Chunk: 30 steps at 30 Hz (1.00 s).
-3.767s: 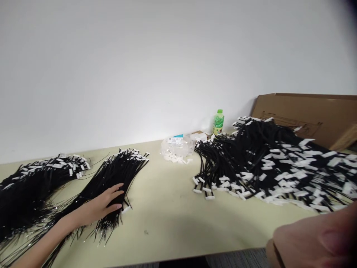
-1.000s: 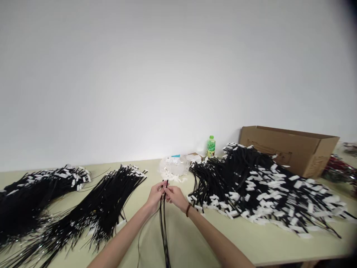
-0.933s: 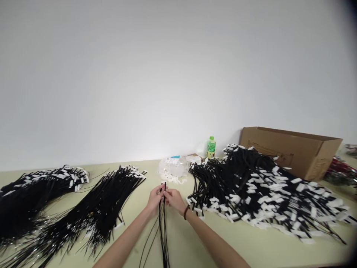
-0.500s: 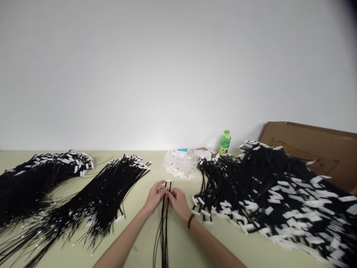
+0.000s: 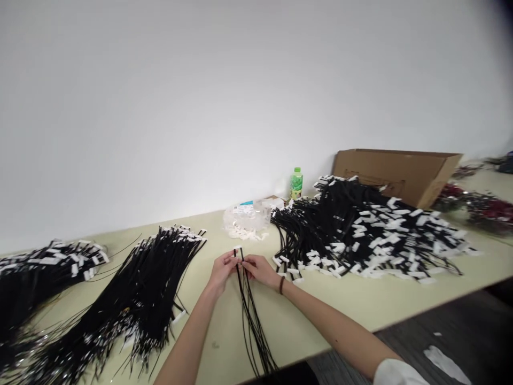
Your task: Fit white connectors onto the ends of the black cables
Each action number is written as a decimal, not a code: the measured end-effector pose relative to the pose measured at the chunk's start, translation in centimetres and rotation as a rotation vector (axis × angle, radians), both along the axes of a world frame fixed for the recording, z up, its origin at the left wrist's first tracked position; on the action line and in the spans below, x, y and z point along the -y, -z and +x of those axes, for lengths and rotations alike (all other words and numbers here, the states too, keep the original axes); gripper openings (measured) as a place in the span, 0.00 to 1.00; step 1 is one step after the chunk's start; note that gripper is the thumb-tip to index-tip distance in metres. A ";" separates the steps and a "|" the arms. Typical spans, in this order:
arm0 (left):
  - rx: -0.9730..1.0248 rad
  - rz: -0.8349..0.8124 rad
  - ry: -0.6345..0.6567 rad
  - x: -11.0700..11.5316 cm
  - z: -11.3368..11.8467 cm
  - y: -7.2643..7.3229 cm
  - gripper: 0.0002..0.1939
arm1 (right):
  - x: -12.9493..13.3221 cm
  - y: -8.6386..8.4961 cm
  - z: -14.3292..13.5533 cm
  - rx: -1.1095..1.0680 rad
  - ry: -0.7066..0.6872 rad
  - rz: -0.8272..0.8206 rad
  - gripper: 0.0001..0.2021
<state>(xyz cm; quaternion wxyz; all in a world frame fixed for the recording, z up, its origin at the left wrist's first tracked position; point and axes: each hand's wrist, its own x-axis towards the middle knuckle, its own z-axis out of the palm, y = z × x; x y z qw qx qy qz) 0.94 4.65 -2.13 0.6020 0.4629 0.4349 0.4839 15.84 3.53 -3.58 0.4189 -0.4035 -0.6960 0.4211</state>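
Note:
Both my hands meet at the middle of the table around one black cable harness [image 5: 249, 307]. A small white connector [image 5: 238, 247] tops it, and its loose black wires trail down over the table's front edge. With bent fingers my left hand [image 5: 223, 270] grips the wires just below the connector. My right hand [image 5: 258, 269], a dark band on its wrist, pinches the same wires from the other side. The fingertips hide exactly where each wire is held. Just beyond the hands, small white connector pieces [image 5: 245, 233] lie loose before a clear plastic bag [image 5: 240, 216].
Piles of black cables with white ends lie at the left [image 5: 36, 278], left of centre [image 5: 140, 283] and right [image 5: 340, 224]. Behind stand a green-capped bottle [image 5: 296, 183] and an open cardboard box [image 5: 385, 166]. Reddish bundles [image 5: 489, 208] sit far right.
The view has swung to the right and tilted, bringing the floor and the table's right part into sight. Both hands still hold the harness, whose wires now slant to the right.

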 end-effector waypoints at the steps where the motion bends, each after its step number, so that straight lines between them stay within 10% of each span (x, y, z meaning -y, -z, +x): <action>1: 0.011 -0.003 0.012 -0.1 -0.1 -0.1 0.25 | 0.0 -0.1 0.0 0.011 -0.001 0.002 0.11; 30: -0.030 -0.071 0.218 0.0 -1.6 -1.5 0.14 | 0.2 -0.6 0.4 0.225 0.056 0.187 0.13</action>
